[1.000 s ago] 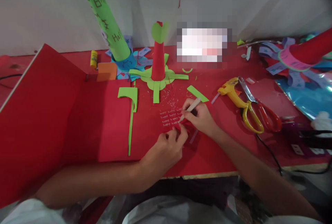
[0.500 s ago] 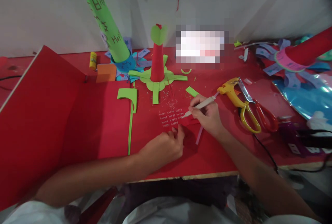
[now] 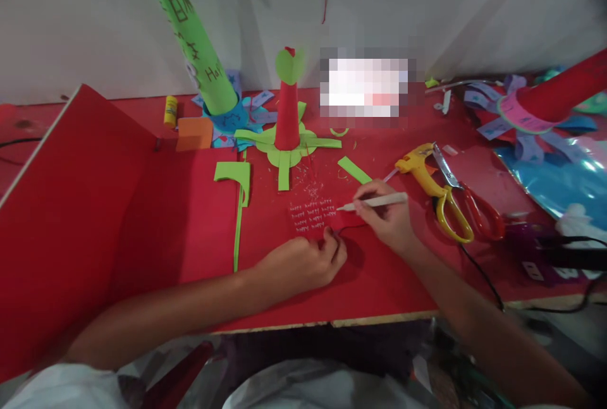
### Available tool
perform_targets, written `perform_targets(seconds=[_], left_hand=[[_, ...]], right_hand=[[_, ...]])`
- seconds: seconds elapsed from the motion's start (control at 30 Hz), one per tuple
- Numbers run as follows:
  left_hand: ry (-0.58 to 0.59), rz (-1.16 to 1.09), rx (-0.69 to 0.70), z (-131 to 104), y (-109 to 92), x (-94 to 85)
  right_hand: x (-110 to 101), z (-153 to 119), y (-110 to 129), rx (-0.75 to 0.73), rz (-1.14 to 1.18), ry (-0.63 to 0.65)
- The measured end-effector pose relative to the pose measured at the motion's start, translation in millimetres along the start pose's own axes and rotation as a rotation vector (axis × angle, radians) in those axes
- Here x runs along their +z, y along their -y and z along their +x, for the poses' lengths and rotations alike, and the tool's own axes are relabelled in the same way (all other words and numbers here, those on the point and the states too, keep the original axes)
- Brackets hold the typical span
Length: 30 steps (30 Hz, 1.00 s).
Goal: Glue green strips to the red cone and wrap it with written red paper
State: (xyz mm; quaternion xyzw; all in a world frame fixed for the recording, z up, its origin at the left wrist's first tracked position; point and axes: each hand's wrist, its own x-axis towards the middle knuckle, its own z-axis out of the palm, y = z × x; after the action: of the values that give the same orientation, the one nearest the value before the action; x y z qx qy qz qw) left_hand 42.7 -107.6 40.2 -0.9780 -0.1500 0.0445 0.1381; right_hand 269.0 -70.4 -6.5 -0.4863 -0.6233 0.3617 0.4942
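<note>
The red tabletop (image 3: 379, 289) runs along the wall, and from where I stand, reading a clock around the writing, a red board (image 3: 71, 207) leans up at nine. At eleven, a green tube (image 3: 194, 42) sits inside a blue collar (image 3: 225, 117), tilted; at two, a red tube (image 3: 564, 90) slants out of a pink one. A red cone (image 3: 287, 115) stands upright on green paper near twelve. Scissors (image 3: 458, 186) lie at three, touching or nearly touching the glue gun (image 3: 417, 169). A green strip (image 3: 355, 170) lies just beyond the right hand (image 3: 386, 216), whose fingers pinch a pen (image 3: 379, 201), its tip toward nine. The left hand (image 3: 308, 260) is curled at six; I can't tell whether it grips anything. Rows of white "happy" cover the red paper (image 3: 310, 216) between the hands.
</note>
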Motion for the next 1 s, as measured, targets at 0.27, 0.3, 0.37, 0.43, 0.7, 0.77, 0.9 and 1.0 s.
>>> perform_targets(seconds=[0.27,0.3,0.37,0.43,0.7,0.77,0.9,1.0], left_hand=[[-0.035,0.089,-0.010,0.6,-4.2,1.9],[-0.032,0.092,-0.008,0.5,-4.5,1.4],[-0.033,0.101,-0.010,0.3,-5.6,0.5],[-0.036,0.118,-0.019,0.1,-7.2,0.6],[-0.071,0.110,-0.052,1.4,-8.8,5.1],[-0.041,0.104,-0.059,1.7,-9.8,3.9],[0.018,0.099,-0.081,1.3,-15.8,1.7],[0.047,0.085,-0.078,0.9,-18.8,1.7]], right_hand=[[5.9,3.1,4.5,-0.004,-0.069,0.253],[5.8,3.3,4.4,0.001,-0.076,0.257],[5.5,2.8,3.9,0.006,-0.087,0.260],[5.3,1.9,3.7,0.009,-0.094,0.262],[5.9,1.9,7.3,0.009,-0.097,0.251],[5.8,2.1,7.4,-0.003,-0.097,0.241],[5.9,0.6,6.6,0.006,-0.095,0.243],[6.8,-1.4,5.5,0.035,-0.087,0.276]])
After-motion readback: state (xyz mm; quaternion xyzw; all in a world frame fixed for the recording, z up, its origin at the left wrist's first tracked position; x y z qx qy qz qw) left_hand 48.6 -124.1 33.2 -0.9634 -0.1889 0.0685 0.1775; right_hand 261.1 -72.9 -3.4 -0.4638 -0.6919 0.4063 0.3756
